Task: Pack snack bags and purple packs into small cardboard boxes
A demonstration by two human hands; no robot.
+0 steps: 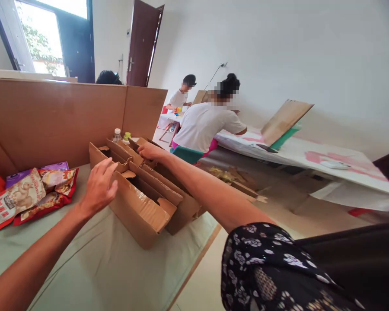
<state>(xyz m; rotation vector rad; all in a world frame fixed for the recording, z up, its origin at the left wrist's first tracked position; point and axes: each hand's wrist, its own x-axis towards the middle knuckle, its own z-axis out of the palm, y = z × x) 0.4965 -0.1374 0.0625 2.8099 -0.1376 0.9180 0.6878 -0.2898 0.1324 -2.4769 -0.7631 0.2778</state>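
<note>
Several open cardboard boxes stand side by side on the cloth-covered table, their tops facing up. My right hand reaches across them, its fingers closed on the upper edge of a box at the far side. Over the near left corner of the closest box hovers my left hand, fingers spread and holding nothing. Whether its fingertips touch the cardboard, I cannot tell. The box insides are mostly dark or hidden behind my right forearm.
Snack bags lie at the left. A tall cardboard panel stands behind, with a clear bottle and a yellow-green-capped container before it. Two people in white shirts sit beyond, near a long covered table bearing a tilted cardboard piece.
</note>
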